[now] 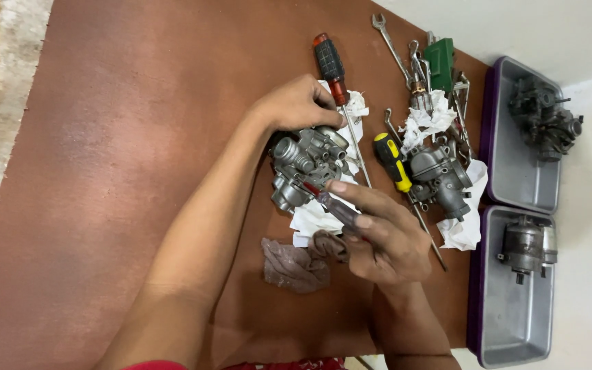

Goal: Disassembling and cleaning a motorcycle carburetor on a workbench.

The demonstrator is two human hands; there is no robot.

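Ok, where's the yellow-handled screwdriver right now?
The yellow-handled screwdriver lies on the brown table, right of centre, between the two carburetors: the held one and another.

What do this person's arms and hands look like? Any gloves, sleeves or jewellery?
Both hands are bare: no gloves on the left hand or the right hand. The forearms are uncovered too, with no sleeves reaching them and no watch, ring or bracelet showing. Only a strip of red clothing shows at the bottom edge of the view, near the body.

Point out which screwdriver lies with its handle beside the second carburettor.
The yellow-and-black-handled screwdriver. The red-and-black-handled one lies further up, by the left hand; the small screwdriver is in the right hand.
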